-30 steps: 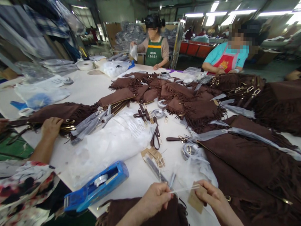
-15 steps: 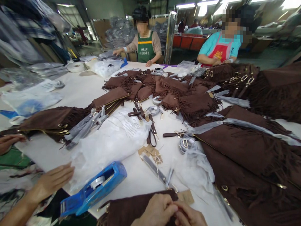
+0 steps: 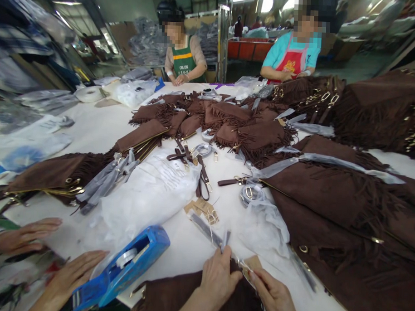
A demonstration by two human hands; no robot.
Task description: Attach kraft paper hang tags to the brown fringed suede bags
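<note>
The left hand [image 3: 220, 278] is resting on a brown fringed bag [image 3: 175, 297] at the near edge of the white tabletop [image 3: 102, 129], its grip pinching the thin string on a small brown paper tag [image 3: 252, 265]. The right hand [image 3: 274, 296] is pinching that tag's lower edge. A blue tape dispenser [image 3: 122, 266] is lying just to the left. A co-worker's hands [image 3: 24, 235] are waiting beside it.

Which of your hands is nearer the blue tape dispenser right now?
Left. The left hand rests on the brown bag just right of the blue tape dispenser; the right hand sits farther right, at the paper tag.
</note>
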